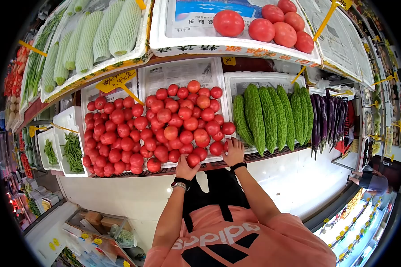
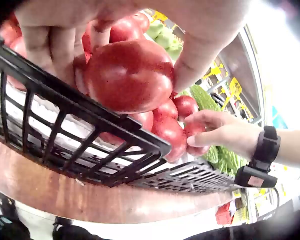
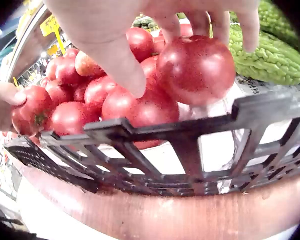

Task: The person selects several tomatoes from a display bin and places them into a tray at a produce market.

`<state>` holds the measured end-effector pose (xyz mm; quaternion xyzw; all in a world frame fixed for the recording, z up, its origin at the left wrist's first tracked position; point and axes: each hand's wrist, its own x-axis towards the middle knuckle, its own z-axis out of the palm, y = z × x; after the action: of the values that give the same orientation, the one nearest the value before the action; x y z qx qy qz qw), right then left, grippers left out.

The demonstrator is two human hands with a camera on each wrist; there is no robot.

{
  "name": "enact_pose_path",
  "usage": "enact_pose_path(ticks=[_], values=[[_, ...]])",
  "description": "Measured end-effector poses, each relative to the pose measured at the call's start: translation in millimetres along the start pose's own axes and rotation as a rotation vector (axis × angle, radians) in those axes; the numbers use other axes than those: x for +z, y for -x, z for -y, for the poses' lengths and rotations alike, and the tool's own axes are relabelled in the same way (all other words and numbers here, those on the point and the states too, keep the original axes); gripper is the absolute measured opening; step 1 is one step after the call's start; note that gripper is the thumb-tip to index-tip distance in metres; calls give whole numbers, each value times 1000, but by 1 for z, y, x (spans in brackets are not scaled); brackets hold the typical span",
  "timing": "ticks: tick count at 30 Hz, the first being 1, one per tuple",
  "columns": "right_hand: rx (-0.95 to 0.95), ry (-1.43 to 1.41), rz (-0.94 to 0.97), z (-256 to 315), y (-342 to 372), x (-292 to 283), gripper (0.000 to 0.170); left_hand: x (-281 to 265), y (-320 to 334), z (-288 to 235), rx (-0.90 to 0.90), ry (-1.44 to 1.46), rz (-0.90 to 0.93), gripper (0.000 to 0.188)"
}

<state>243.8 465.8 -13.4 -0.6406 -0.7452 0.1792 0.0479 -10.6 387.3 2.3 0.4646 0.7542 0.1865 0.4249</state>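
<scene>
A red tomato [image 2: 130,75] sits in my left hand [image 1: 186,169], gripped between thumb and fingers, right at the black crate's rim [image 2: 80,105]. To the right, my right hand [image 1: 234,154] is at the front corner of the tomato pile [image 1: 178,118], fingers spread and loosely extended. In the right wrist view its fingers reach down behind a large tomato [image 3: 195,70], while the thumb [image 3: 132,77] lies against another tomato [image 3: 140,107]. The left hand also shows at the left edge of that view, thumb on its tomato [image 3: 32,110].
Bitter melons [image 1: 269,115] and dark eggplants [image 1: 327,118] lie right of the tomatoes. Green peppers [image 1: 72,153] fill a white box at left. Above stand foam trays with netted gourds [image 1: 104,33] and several larger tomatoes [image 1: 260,30]. A wooden ledge [image 2: 55,192] runs below the crates.
</scene>
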Motion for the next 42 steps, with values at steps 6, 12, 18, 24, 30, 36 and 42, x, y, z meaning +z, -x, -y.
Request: enact_pose_path(ticks=[6, 12, 18, 24, 30, 36, 42], values=[[-59, 119, 94, 11, -2, -10, 76, 11, -4, 14, -73, 294, 41, 73], [38, 281, 128, 43, -9, 10, 80, 24, -16, 23, -139, 518, 118, 65], [40, 326, 141, 47, -10, 20, 84, 36, -20, 33, -132, 560, 73, 72], [67, 331, 213, 47, -12, 11, 86, 27, -11, 12, -64, 528, 166, 63], [29, 306, 163, 45, -8, 8, 79, 19, -6, 16, -122, 651, 200, 56], [-196, -30, 64, 62, 5, -2, 65, -15, 5, 22, -51, 296, -14, 70], [-162, 132, 169, 108, 12, 9, 72, -19, 4, 3, -106, 98, -80, 74]])
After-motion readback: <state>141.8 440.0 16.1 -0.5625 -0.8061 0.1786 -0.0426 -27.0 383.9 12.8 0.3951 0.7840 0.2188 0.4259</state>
